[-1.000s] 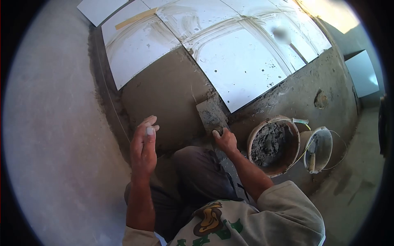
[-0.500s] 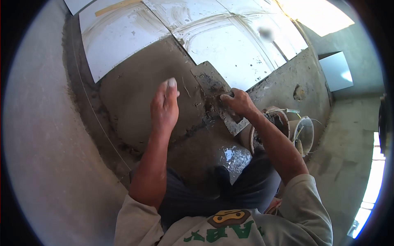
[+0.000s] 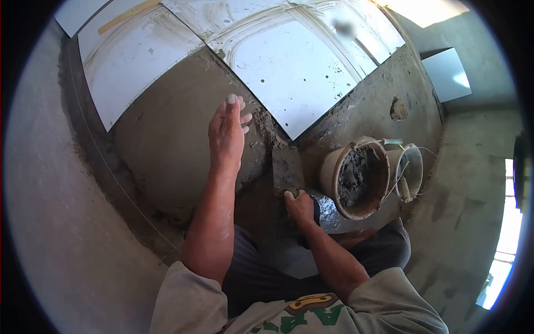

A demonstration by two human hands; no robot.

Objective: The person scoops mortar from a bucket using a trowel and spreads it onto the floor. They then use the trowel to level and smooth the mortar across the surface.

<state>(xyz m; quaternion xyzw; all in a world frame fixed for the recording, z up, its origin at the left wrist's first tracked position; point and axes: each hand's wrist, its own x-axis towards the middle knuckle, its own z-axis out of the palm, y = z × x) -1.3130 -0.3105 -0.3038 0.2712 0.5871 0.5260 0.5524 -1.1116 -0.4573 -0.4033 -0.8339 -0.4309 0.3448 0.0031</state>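
- Laid already along the far side and the left: white tiles [image 3: 289,67]; between them the grey mortar bed [image 3: 161,145], bare, with no tile on it yet.
- Closed round the handle of the trowel [image 3: 287,167]: right hand [image 3: 300,207], blade flat on the bed's near right edge, just ahead of the knuckles.
- Spread flat, fingers straight, holding nothing: left hand [image 3: 227,133], over the bed by the tile corner; contact unclear.
- Just right of the trowel: mortar bucket [image 3: 356,178], second bucket [image 3: 410,170] beside it.

Hard to make out
The trowel [image 3: 287,167] handle's buried in the right hand [image 3: 300,207], a blurry smudge [image 3: 343,26] sits on the tiles [image 3: 289,72], smaller bucket [image 3: 414,167] half hidden behind the mortar bucket [image 3: 356,178].
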